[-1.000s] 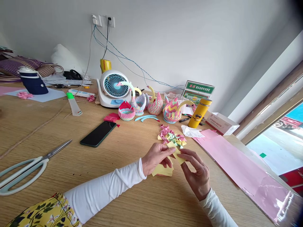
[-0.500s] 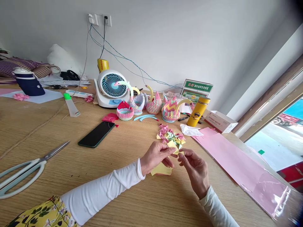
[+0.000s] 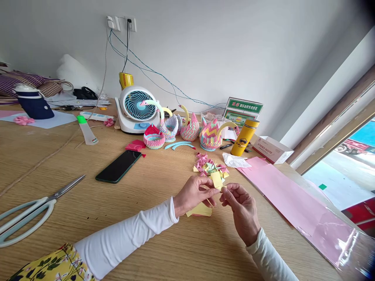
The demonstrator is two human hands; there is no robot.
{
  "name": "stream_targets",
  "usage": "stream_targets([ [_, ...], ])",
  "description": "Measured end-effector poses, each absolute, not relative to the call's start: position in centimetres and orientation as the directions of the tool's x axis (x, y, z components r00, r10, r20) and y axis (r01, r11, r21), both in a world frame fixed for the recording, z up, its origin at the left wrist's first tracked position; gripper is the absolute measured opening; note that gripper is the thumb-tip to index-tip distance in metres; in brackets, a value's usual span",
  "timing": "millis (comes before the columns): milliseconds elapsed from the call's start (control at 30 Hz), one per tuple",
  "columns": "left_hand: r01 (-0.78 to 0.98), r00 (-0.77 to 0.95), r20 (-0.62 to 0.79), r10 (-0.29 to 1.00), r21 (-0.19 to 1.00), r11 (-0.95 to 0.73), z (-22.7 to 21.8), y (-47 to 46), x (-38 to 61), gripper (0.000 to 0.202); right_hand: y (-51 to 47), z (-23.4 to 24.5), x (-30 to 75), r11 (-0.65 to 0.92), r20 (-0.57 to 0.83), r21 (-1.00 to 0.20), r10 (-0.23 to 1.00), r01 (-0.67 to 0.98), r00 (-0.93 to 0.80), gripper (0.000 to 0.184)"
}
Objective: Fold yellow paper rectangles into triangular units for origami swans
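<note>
Yellow paper slip [image 3: 216,180], held above the table [image 3: 146,238] between the two hands, near and right of centre; it is bent, one part standing up and a shorter part running right. Left hand [image 3: 191,196]: thumb and fingers clamped on the slip's lower left part. Right hand [image 3: 242,207]: thumb and forefinger pinched together on the slip's right end, the other fingers curled.

Just below the left hand lies a stack of yellow slips [image 3: 202,210], partly hidden by its fingers. Immediately beyond the slip, a loose heap of folded paper pieces [image 3: 205,162] in pink, yellow and green. To the right of the heap, a crumpled white tissue [image 3: 235,160] and long pink sheets [image 3: 281,199], the latter extending towards the near right.

Left of the hands, a dark phone [image 3: 118,167] lies flat; farther left and nearer, scissors [image 3: 49,201] with pale handles, blades closed.

Farther back, left to right: a white fan [image 3: 138,109]; a red-rimmed paper basket [image 3: 154,138]; several paper swans, including a pink-and-yellow one [image 3: 210,137]; an upright yellow flask [image 3: 245,136]; and a sticky-note box [image 3: 272,150]. Curved blue paper strips [image 3: 179,145] lie before the swans.
</note>
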State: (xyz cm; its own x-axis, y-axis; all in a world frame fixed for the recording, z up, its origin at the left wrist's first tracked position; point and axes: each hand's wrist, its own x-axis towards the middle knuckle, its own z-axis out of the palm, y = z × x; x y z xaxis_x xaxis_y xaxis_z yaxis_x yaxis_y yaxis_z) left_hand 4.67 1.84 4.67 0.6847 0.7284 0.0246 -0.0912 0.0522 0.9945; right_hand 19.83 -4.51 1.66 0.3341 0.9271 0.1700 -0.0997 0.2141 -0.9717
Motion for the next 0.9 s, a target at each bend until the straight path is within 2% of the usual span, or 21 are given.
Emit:
stream_targets([
  [467, -0.207, 0.706, 0.02, 0.707, 0.962, 0.179, 5.45, 1.79, 4.34, 0.034, -4.88, 1.67, 19.41, 0.208, 0.188, -0.976, 0.95, -0.057, 0.251, 0.019],
  [900, -0.188, 0.747, 0.011, 0.664, 0.963, 0.195, 5.1, 2.14, 4.27, 0.033, -4.97, 1.96, 19.33, 0.214, 0.198, -0.975, 0.96, -0.062, 0.198, 0.019],
])
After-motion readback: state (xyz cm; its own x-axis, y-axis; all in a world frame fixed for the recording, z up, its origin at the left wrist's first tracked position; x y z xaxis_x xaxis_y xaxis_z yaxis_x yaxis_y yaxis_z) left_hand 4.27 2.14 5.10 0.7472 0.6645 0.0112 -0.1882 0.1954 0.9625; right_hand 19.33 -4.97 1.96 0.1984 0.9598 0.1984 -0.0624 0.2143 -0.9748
